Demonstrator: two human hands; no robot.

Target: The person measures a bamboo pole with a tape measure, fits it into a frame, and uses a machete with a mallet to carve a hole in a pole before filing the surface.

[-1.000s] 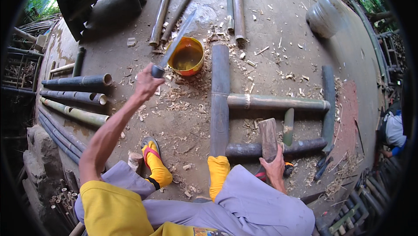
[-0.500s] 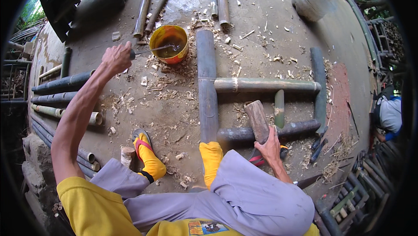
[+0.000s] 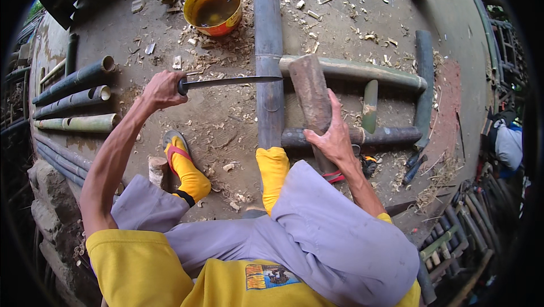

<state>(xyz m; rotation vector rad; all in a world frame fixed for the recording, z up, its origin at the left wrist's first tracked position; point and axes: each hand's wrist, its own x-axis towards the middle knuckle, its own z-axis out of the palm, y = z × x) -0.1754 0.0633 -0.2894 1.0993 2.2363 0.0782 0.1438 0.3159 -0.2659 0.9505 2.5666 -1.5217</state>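
Note:
A long dark-bladed knife [image 3: 232,81] is gripped by its dark handle in my left hand [image 3: 163,90], fingers closed around it. Its blade points right across the thick upright bamboo pole [image 3: 268,35]. My right hand [image 3: 337,140] is closed on the lower part of a rough brown block [image 3: 311,89], which looks like wood and leans up and to the left. The blade's tip lies just left of the block, with a small gap showing. Beneath the block is a bamboo frame with a pale crossbar [image 3: 368,75] and a dark lower bar [image 3: 391,135]. My socked foot [image 3: 272,171] rests at the pole's near end.
A yellow and red bucket [image 3: 226,26] of murky liquid stands beyond the knife. Several cut bamboo lengths [image 3: 73,93] lie at left, near a rock [image 3: 51,205]. Wood shavings litter the floor. A dark-handled tool [image 3: 415,169] lies right of the frame; another person [image 3: 508,145] is at far right.
My left hand has drawn the knife from over the bucket toward me and right, above the pole. My right hand has raised the block higher. The view has tilted nearer to me.

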